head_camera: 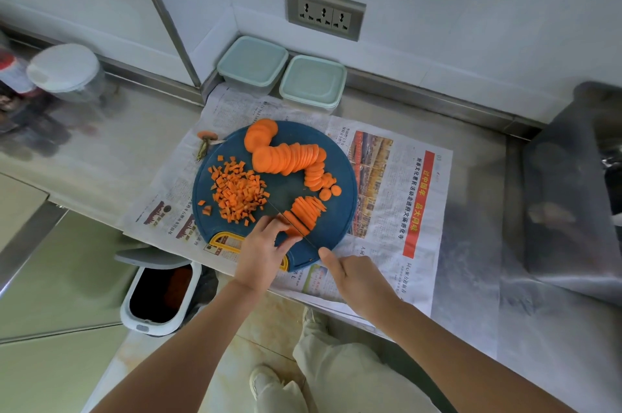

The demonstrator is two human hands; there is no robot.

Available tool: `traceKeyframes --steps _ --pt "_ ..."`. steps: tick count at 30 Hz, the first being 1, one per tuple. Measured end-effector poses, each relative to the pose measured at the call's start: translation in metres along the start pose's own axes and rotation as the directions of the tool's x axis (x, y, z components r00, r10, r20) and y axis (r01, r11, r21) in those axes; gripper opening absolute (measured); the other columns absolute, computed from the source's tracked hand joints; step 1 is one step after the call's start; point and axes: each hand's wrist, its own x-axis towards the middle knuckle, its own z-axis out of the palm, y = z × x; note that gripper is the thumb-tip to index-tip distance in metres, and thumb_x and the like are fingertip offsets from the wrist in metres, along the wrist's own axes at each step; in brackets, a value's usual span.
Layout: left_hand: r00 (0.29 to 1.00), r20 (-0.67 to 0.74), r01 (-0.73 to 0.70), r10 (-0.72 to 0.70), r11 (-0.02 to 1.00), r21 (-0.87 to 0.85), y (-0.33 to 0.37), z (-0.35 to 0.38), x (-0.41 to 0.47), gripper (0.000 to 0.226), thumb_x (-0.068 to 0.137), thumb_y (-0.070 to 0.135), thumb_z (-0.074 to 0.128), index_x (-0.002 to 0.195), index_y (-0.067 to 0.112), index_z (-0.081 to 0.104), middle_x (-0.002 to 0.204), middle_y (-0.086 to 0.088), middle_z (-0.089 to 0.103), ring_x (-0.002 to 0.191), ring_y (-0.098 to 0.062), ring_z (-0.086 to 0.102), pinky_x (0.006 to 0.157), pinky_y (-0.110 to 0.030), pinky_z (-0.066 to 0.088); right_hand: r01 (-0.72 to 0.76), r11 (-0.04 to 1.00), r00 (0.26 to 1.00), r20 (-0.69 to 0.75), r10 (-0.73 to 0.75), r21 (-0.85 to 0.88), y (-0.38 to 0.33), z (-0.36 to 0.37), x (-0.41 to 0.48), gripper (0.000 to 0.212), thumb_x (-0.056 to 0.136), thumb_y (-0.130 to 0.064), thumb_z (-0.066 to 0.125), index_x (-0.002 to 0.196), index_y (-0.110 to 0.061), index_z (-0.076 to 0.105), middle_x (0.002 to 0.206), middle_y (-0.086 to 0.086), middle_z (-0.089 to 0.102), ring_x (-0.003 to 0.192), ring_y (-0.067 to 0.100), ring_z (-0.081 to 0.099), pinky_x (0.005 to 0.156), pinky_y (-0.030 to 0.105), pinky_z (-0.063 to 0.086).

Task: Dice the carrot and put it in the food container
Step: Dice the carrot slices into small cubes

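A round blue cutting board [340,173] lies on newspaper. On its left is a heap of diced carrot [237,192]. Across the top runs a row of carrot slices [289,158]. Near the front a stack of carrot strips [307,213] lies under a thin knife [292,222]. My left hand [261,252] pinches the near end of the strips with curled fingers. My right hand [356,278] grips the knife handle, index finger stretched along the blade's back. Two lidded pale green food containers [253,63] [313,82] stand against the back wall.
A carrot top [206,140] lies on the newspaper [397,183] left of the board. Jars [64,71] stand at the far left of the steel counter. An open bin [160,295] sits on the floor below the counter edge. A sink [579,183] is at the right.
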Motion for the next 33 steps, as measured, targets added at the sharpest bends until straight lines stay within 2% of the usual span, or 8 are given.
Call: traceKeyframes --steps 6,10,20,23,26,30,32,33 --pt "1.0 0.004 -0.031 0.031 0.999 0.042 -0.001 0.001 -0.001 0.02 0.075 0.024 0.074 0.083 0.006 0.069 0.088 -0.011 0.061 0.065 -0.027 0.062 0.048 -0.033 0.052 -0.008 0.997 1.0 -0.005 0.007 -0.075 0.004 0.001 0.0 0.062 0.096 -0.058 0.02 0.054 -0.015 0.036 0.049 0.0 0.034 0.046 0.012 0.036 0.06 0.031 0.044" --pt "1.0 -0.003 -0.017 0.017 0.994 0.105 0.003 0.0 -0.004 0.02 0.07 0.015 0.084 0.082 0.008 0.07 0.083 -0.011 0.058 0.063 -0.027 0.06 0.044 -0.032 0.05 -0.016 0.993 1.0 -0.021 0.014 -0.12 0.005 0.004 0.0 0.063 0.095 -0.06 0.018 0.055 -0.016 0.039 0.051 0.0 0.038 0.047 0.012 0.04 0.056 0.027 0.042" --pt "0.998 0.028 -0.056 0.053 0.995 0.087 -0.001 -0.001 -0.003 0.02 0.07 0.012 0.083 0.083 0.01 0.068 0.082 -0.009 0.06 0.066 -0.028 0.061 0.046 -0.033 0.051 -0.092 0.989 0.995 0.016 0.094 -0.118 0.002 0.011 0.003 0.065 0.084 -0.067 0.009 0.059 -0.016 0.041 0.053 -0.001 0.039 0.05 0.012 0.042 0.061 0.03 0.048" --pt "0.998 0.031 -0.056 0.054 0.996 0.07 -0.002 0.0 -0.003 0.02 0.07 0.011 0.083 0.083 0.009 0.068 0.082 -0.009 0.059 0.066 -0.028 0.06 0.048 -0.034 0.051 -0.085 0.985 0.993 0.062 0.096 -0.152 0.001 0.008 0.004 0.068 0.084 -0.066 0.006 0.072 -0.014 0.048 0.055 -0.002 0.038 0.049 0.009 0.041 0.058 0.026 0.046" --pt "0.998 0.017 -0.055 0.054 0.997 0.06 -0.003 0.002 -0.002 0.02 0.069 0.011 0.084 0.081 0.008 0.069 0.08 -0.01 0.059 0.064 -0.028 0.06 0.047 -0.032 0.05 -0.043 0.985 0.993 0.103 0.061 -0.167 -0.002 0.004 0.004 0.092 0.067 -0.073 -0.006 0.095 -0.013 0.058 0.057 -0.003 0.035 0.046 0.006 0.037 0.048 0.018 0.034" --pt "0.998 0.006 -0.063 0.062 0.996 0.058 -0.004 0.002 -0.002 0.02 0.068 0.01 0.084 0.081 0.008 0.069 0.079 -0.01 0.059 0.063 -0.028 0.06 0.046 -0.033 0.05 -0.112 0.981 0.988 0.087 0.127 -0.16 -0.007 0.004 0.003 0.062 0.094 -0.062 0.013 0.065 -0.015 0.042 0.055 -0.001 0.035 0.047 0.01 0.036 0.063 0.028 0.045" --pt "0.998 0.0 -0.063 0.063 0.996 0.065 -0.004 0.002 -0.002 0.02 0.068 0.011 0.085 0.08 0.007 0.07 0.078 -0.01 0.059 0.061 -0.028 0.06 0.045 -0.034 0.05 -0.158 0.983 0.983 0.082 0.166 -0.098 -0.01 0.0 0.003 0.056 0.1 -0.053 0.021 0.078 -0.012 0.052 0.06 0.002 0.038 0.051 0.011 0.037 0.064 0.032 0.043" --pt "0.998 -0.002 -0.066 0.066 0.995 0.07 -0.004 0.003 -0.001 0.02 0.068 0.011 0.085 0.079 0.006 0.069 0.077 -0.011 0.059 0.06 -0.028 0.06 0.045 -0.034 0.05 -0.19 0.978 0.978 0.069 0.196 -0.089 -0.012 0.0 0.005 0.048 0.103 -0.043 0.024 0.102 -0.007 0.056 0.063 0.003 0.037 0.052 0.011 0.036 0.061 0.031 0.041"
